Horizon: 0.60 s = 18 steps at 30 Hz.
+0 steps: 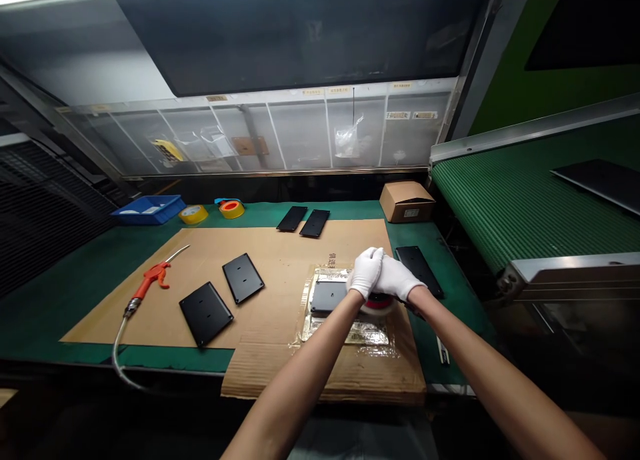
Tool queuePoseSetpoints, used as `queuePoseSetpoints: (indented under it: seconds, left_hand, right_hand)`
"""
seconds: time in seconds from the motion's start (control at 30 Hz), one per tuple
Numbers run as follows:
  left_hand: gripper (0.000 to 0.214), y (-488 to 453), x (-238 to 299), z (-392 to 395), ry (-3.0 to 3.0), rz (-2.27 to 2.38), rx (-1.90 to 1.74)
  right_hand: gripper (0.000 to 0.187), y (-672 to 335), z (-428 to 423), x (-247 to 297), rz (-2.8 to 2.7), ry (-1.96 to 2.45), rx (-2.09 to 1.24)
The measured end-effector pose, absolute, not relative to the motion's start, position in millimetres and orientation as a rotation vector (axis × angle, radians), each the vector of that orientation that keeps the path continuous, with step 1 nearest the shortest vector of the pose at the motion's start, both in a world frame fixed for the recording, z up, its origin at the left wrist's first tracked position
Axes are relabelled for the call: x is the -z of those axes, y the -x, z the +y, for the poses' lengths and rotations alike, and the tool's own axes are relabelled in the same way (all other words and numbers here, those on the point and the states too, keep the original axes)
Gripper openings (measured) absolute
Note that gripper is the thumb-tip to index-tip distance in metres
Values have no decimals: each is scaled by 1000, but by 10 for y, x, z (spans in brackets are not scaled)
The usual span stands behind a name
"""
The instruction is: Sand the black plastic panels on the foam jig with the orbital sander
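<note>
Both my hands wear white gloves and are pressed together over a round red-and-white object point(379, 305), perhaps a tape roll. My left hand point(365, 271) has its fingers curled over it, and my right hand point(396, 277) grips it from the right. Under them a dark plate point(327, 296) lies on a clear shiny bag point(325, 327), which rests on the brown cardboard sheet point(280, 260).
Two black plates point(205, 313) point(243, 277) lie on the cardboard to the left, two more point(303, 221) at the back, one point(419, 271) to the right. An orange air gun point(149, 284), tape rolls point(231, 209), a blue bin point(149, 209), a small carton point(406, 201), a green conveyor point(520, 200).
</note>
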State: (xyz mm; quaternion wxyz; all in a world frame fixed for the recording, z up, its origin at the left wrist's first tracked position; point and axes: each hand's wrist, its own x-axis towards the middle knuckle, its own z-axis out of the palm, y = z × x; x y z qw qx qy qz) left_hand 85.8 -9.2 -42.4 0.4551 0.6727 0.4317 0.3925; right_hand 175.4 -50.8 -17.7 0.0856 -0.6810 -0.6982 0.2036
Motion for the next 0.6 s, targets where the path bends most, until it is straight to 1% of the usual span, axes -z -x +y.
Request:
queuePoseSetpoints:
  seconds: [0.13, 0.2, 0.6]
  left_hand:
    - [26, -860, 408, -93, -1660, 1072, -964]
    - [26, -861, 407, -94, -1656, 1072, -964]
    - [25, -720, 450, 83, -1550, 1052, -976]
  right_hand:
    - [50, -1762, -504, 186, -2078, 2038, -617]
    - [50, -1765, -502, 191, -2075, 2041, -614]
    - [67, -1580, -405, 43, -2077, 2052, -611]
